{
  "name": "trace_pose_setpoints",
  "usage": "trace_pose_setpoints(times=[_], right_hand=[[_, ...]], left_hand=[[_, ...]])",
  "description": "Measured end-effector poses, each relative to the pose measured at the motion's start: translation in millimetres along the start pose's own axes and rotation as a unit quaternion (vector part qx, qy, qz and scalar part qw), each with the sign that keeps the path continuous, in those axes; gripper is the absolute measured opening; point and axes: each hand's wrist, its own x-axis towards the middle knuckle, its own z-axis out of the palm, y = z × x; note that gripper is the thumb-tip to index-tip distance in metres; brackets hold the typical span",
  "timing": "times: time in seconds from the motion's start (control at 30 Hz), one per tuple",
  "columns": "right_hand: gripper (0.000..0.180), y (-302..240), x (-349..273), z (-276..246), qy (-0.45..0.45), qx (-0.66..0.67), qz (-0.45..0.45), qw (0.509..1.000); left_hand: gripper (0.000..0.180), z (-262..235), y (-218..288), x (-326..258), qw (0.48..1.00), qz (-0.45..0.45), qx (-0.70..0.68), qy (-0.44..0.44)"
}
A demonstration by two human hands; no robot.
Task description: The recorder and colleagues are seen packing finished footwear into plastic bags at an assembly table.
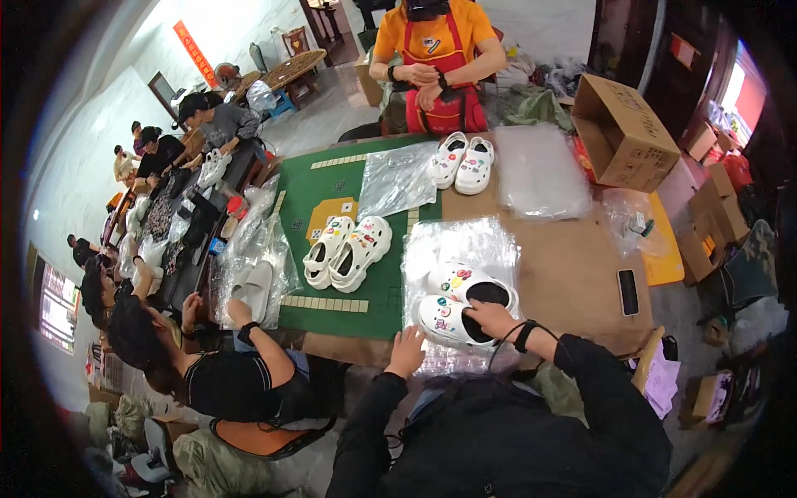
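i'm looking down at the near edge of the bench (573, 274), where a pair of white clogs with coloured charms (457, 303) lies on a stack of clear plastic bags (461, 245). my right hand (491, 318) reaches into the opening of the nearer clog, fingers tucked inside and closed on its rim, so that grip is holding the shoe. my left hand (407, 349) lies flat and spread on the near edge of the plastic, pinning it and holding nothing. by my judgement the packing of this pair is only starting: both shoes lie on top of the bag, not inside it. a second pair of charm-covered clogs (346, 251) waits on the green mat (320, 195) to the left, and a third white pair (462, 162) lies at the far side beside another loose clear bag (397, 178), none of them wrapped that i can see. a dark phone (628, 292) lies to the right, and an open cardboard box (627, 133) stands far right.
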Motion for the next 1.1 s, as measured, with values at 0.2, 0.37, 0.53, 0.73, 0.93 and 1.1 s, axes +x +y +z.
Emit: trace_pose_setpoints(times=[0.2, 0.37, 0.53, 0.73, 0.93, 1.1], right_hand=[[0.042, 21.6, -9.0, 22.8, -0.005, -0.024, 0.018, 1.000], [0.043, 24.3, -14.8, 24.9, -0.005, -0.016, 0.017, 1.000], [0.044, 28.8, -12.1, 29.3, -0.011, 0.015, 0.024, 1.000], [0.035, 28.0, -10.5, 17.1, -0.018, 0.006, 0.024, 1.000], [0.012, -7.4, 12.3, -36.0, 0.175, 0.065, 0.114, 0.976], [0.014, -28.3, 51.4, -55.1, 0.230, 0.204, 0.056, 0.950]], left_hand=[[0.053, 3.5, 2.9, -4.0, 1.000, -0.004, -0.021, 0.022], [0.051, -0.8, 11.3, -2.4, 0.999, 0.006, -0.038, 0.003], [0.034, -11.1, 10.7, 7.6, 0.993, 0.014, -0.080, 0.086], [0.023, -44.9, 24.5, 15.5, 0.978, 0.019, -0.134, 0.158], [0.022, -73.1, 69.5, 17.1, 0.941, 0.011, -0.320, 0.111], [0.042, -101.1, 102.9, 35.8, 0.872, 0.044, -0.485, -0.051]])
